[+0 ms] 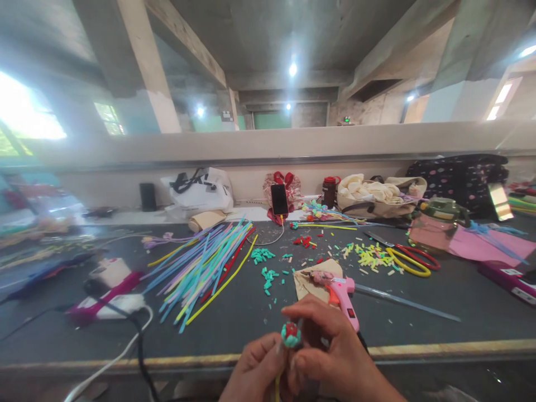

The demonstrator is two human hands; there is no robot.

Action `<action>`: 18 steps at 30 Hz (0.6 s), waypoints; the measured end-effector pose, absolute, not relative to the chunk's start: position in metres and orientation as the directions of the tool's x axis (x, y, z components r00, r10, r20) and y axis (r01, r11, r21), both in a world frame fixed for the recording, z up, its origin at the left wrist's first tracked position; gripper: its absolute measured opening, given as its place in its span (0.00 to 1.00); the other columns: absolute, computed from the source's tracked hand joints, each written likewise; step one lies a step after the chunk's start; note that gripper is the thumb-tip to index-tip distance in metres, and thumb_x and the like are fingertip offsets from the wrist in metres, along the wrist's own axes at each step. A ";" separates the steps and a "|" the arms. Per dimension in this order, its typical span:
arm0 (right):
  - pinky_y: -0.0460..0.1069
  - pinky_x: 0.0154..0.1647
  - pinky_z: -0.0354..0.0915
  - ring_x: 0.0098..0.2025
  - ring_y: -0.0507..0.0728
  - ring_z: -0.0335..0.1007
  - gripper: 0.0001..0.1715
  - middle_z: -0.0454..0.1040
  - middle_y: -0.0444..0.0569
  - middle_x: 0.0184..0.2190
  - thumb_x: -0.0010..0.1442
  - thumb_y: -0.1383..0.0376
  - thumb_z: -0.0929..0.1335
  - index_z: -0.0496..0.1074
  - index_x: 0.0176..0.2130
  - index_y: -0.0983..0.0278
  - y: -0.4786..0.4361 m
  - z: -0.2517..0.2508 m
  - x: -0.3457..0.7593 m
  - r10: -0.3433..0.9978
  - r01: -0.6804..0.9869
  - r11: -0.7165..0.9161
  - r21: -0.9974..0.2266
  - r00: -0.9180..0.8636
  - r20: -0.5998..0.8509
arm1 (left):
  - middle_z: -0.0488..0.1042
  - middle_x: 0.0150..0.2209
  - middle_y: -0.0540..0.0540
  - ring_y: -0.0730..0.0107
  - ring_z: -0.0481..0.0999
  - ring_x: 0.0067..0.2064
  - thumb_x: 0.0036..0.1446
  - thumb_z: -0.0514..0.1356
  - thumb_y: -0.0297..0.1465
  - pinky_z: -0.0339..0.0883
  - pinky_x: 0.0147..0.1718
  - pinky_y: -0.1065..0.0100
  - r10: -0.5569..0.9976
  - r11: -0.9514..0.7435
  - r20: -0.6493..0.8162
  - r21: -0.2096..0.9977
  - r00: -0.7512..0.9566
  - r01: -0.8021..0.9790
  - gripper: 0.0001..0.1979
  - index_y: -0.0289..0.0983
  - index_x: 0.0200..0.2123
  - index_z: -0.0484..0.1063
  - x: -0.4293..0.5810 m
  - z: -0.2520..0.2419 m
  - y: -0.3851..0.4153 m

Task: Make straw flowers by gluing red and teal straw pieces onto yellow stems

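A small flower head of turquoise pieces around a red centre sits on a yellow fuzzy stem, low in the middle of the view. My left hand pinches it just below the head, thumb against its side. Around its right side curves my right hand, index finger arched above the flower and thumb lower down, with a gap between them. Whether a right fingertip touches the flower is hard to make out. Just beyond the right hand, a pink glue gun lies on a piece of brown cardboard.
Left of centre lies a bundle of coloured pipe cleaners. Turquoise cut pieces, red pieces and yellow pieces are scattered on the dark table. Scissors lie right; a phone stands behind. Cables cross the left edge.
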State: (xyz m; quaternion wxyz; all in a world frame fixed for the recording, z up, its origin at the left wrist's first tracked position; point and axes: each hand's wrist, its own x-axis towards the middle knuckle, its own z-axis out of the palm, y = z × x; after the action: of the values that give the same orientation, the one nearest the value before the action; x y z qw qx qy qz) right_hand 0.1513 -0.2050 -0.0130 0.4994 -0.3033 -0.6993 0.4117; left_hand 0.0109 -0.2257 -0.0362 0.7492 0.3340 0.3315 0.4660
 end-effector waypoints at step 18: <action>0.43 0.24 0.57 0.26 0.50 0.61 0.18 0.68 0.42 0.25 0.38 0.72 0.71 0.72 0.33 0.62 -0.208 -0.007 0.150 0.818 0.235 0.563 -0.792 -0.294 0.494 | 0.67 0.15 0.55 0.80 0.61 0.17 0.29 0.69 0.37 0.53 0.17 0.78 0.954 0.282 -0.222 0.894 0.201 -0.348 0.16 0.35 0.20 0.69 0.010 -0.033 -0.220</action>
State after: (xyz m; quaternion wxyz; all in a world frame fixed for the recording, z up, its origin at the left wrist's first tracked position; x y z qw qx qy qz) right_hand 0.1503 -0.2075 -0.0074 0.4773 -0.3541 -0.7440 0.3053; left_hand 0.0102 -0.2203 -0.0333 0.6840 0.3645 0.4159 0.4758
